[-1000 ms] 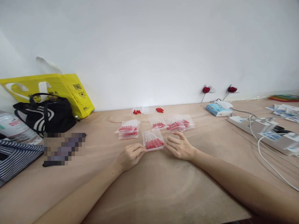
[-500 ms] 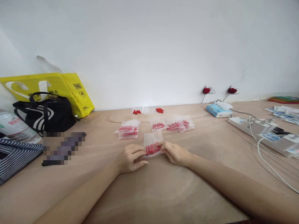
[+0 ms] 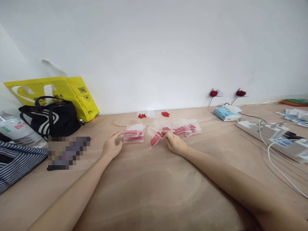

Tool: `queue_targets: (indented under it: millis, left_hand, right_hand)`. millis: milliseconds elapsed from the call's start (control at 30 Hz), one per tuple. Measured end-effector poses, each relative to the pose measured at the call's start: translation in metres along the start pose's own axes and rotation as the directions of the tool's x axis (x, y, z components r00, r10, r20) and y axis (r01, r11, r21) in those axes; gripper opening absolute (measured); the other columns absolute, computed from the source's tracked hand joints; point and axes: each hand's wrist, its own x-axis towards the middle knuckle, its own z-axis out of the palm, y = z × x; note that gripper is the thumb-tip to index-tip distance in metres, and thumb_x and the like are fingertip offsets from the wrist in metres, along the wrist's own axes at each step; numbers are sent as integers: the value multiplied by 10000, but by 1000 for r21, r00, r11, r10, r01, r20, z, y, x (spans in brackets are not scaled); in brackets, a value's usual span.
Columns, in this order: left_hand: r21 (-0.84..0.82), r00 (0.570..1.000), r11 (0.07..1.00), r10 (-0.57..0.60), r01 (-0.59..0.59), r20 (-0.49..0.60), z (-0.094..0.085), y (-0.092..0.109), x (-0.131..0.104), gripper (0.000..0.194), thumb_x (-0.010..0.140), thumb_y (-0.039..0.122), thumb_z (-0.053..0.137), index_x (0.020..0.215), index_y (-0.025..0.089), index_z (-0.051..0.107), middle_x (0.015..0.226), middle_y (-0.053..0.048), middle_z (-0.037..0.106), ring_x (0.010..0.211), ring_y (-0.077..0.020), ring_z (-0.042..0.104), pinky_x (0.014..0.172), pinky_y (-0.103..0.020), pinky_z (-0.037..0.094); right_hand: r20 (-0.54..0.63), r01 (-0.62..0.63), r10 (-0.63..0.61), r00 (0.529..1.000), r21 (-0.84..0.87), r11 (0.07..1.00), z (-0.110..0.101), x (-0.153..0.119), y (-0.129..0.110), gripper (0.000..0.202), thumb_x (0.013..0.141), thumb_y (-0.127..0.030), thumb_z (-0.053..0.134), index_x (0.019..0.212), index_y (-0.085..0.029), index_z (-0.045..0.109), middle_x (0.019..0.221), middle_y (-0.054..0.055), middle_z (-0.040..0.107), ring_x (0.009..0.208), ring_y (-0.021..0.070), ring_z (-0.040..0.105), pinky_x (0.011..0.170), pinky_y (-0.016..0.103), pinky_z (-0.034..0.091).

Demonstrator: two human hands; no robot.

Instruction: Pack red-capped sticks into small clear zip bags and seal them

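My right hand (image 3: 176, 143) pinches the right edge of a clear zip bag (image 3: 154, 141) with several small red pieces in it. This bag is tilted and overlaps another bag of red pieces (image 3: 166, 129) behind it. My left hand (image 3: 112, 145) lies at the left edge of a small stack of similar filled bags (image 3: 133, 136). Its fingers reach forward, thumb apart, and its fingertips seem to touch the stack. More overlapping filled bags (image 3: 184, 129) lie to the right, beyond my right hand.
Near the wall lie a clear bag (image 3: 151, 114) and loose-looking red pieces (image 3: 165, 114). A yellow bag (image 3: 84, 99), black bag (image 3: 64, 118) and striped cloth (image 3: 21, 163) fill the left. On the right are a tissue pack (image 3: 225, 115), power strip (image 3: 252, 129) and white cable (image 3: 276, 170).
My right hand has carried the zip bag forward and turned it. My left hand has let go of that bag and moved left and forward to the stack.
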Motion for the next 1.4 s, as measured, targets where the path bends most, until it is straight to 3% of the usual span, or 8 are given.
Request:
queue_targets:
  millis: [233,433,567,800,1000,1200,1300,1400]
  left_hand:
    - [-80,998,996,32,-28,46,8,-6,5,334,739,217,405,999,173,611,1073,-65,596,941,-201,579,780,-315,499]
    - [-65,1000,998,-16,15,-13,4,-2,6,268,767,286,428,864,173,651,928,-57,670,864,-214,620,770,-335,502]
    - [-40,991,994,98,-102,-87,-1,8,3,241,790,319,444,817,182,641,860,-50,677,794,-199,630,716,-315,511]
    - [-82,834,831,541,-550,-110,-2,59,-17,170,843,187,429,823,174,598,839,-42,660,804,-143,622,757,-259,498]
    - [-229,750,718,655,-657,-97,4,105,-41,121,835,135,464,871,171,574,847,-46,644,813,-125,616,732,-226,509]
    - [-321,814,765,579,-558,-33,11,116,-46,69,816,145,494,797,157,559,776,-42,617,751,-125,610,679,-225,505]
    - [-360,835,774,549,-521,-27,13,115,-45,72,814,134,494,776,154,552,757,-37,606,743,-125,605,669,-228,500]
    - [-390,835,762,549,-517,-35,15,115,-46,68,810,122,500,778,151,553,752,-37,603,746,-124,602,667,-226,497]
  right_hand:
    - [14,-220,226,974,-180,959,18,23,19,112,839,-146,347,850,-173,455,977,96,559,766,159,548,624,262,409]
    - [-36,-223,221,975,-265,938,12,20,15,121,780,-132,427,842,-161,527,997,103,544,868,204,500,727,324,366]
    - [-40,-160,155,987,-239,958,1,9,5,149,743,-105,439,840,-158,538,960,100,538,864,202,487,730,330,376]
    - [83,-61,58,995,28,998,-22,-15,-27,248,756,-128,466,1000,-172,489,997,87,534,844,158,530,709,289,459]
    - [90,48,-62,994,142,989,-39,-35,-38,227,808,-181,456,1030,-193,505,1000,80,551,802,118,564,685,239,485]
    - [172,126,-142,975,98,987,-60,-45,-41,245,792,-179,449,1018,-194,543,949,68,598,823,141,558,704,278,453]
    - [130,129,-128,983,6,992,-62,-45,-42,257,762,-306,531,982,-178,563,895,69,616,779,155,555,670,293,424]
    - [61,185,-179,982,-115,976,-58,-44,-40,160,792,-275,510,892,-177,589,805,50,628,709,132,545,615,273,374]
